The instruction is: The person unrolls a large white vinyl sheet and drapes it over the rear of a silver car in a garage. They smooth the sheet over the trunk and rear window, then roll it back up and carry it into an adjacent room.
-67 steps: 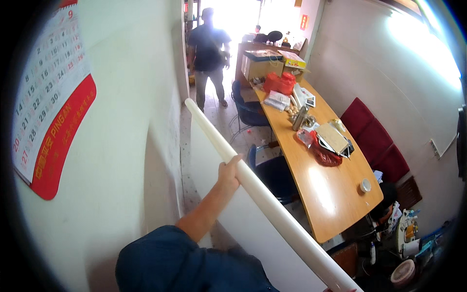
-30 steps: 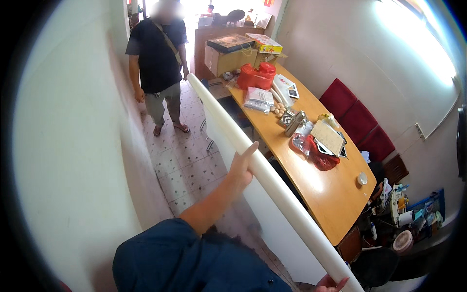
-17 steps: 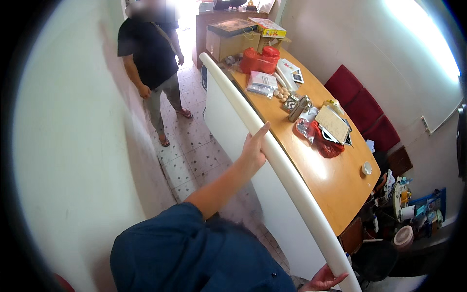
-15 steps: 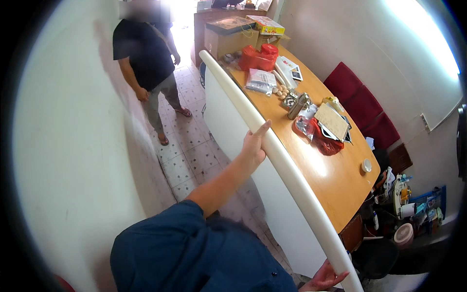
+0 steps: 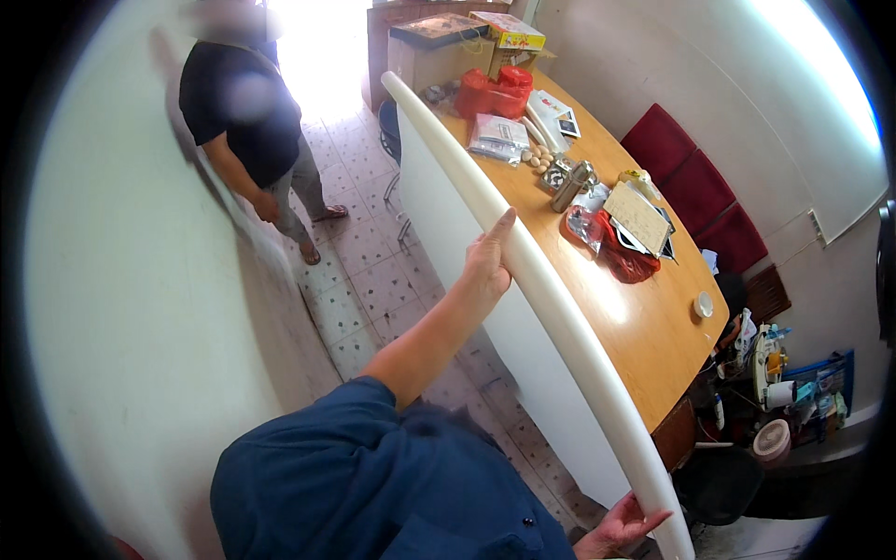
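Observation:
A long white panel (image 5: 560, 411) with a thick rounded top edge stands on its side between me and the table, running from the far end down to the lower right. My left hand (image 5: 490, 257) grips that edge near its middle, thumb lying over the top and fingers on the near face. Lower down, my right hand (image 5: 623, 527) holds the panel's near end, with a finger reaching across the rounded edge. Its bottom side is partly hidden behind my arm and body.
Beyond the panel is a wooden table (image 5: 653, 373) bearing a metal flask (image 5: 569, 187), red bags (image 5: 495, 93), eggs (image 5: 537, 159) and a small white cup (image 5: 703, 304). Another person (image 5: 247, 121) stands by the left wall (image 5: 121, 280). Clutter and a black stool (image 5: 719, 485) are at right.
The panel's far end sits slightly higher in view, and both hands keep their hold. The other person has shifted left, closer to the wall.

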Action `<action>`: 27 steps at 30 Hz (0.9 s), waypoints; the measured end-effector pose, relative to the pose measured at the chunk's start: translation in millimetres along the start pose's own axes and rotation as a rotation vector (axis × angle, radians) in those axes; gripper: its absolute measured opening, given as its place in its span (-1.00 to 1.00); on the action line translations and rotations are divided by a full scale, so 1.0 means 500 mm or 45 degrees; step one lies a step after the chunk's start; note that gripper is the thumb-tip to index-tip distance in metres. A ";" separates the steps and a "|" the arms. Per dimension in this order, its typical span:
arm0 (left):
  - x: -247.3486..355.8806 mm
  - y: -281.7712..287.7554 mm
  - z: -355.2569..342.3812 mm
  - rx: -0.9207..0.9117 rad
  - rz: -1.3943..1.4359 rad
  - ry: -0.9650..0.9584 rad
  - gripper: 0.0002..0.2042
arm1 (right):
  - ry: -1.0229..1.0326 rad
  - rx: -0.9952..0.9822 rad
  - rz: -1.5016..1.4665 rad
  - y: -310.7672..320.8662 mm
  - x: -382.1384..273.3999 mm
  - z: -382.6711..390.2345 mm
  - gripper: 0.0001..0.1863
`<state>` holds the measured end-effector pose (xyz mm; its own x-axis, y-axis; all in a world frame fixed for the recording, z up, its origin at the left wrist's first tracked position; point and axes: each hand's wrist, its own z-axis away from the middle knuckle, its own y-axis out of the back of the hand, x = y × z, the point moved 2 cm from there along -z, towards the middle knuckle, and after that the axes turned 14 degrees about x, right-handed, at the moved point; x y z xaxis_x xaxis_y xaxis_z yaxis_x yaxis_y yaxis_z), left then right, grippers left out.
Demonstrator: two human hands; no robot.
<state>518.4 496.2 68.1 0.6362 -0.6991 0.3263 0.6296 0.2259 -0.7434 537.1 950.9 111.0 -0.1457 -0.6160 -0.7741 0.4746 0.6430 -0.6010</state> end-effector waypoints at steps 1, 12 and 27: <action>0.002 0.004 -0.005 -0.015 0.051 -0.013 -0.60 | -0.106 0.027 -0.040 -0.002 0.001 0.001 -0.32; 0.000 0.033 -0.012 -0.083 -0.002 0.071 -0.54 | -0.242 -0.123 -0.104 0.044 0.024 -0.029 -0.25; 0.005 0.039 0.047 -0.138 -0.092 0.060 -0.64 | 0.290 -0.235 0.072 0.094 0.048 -0.008 -0.32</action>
<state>542.6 514.5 68.3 0.5678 -0.7424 0.3556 0.6196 0.1010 -0.7784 552.3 968.2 63.5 -0.3246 -0.4722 -0.8196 0.3250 0.7581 -0.5655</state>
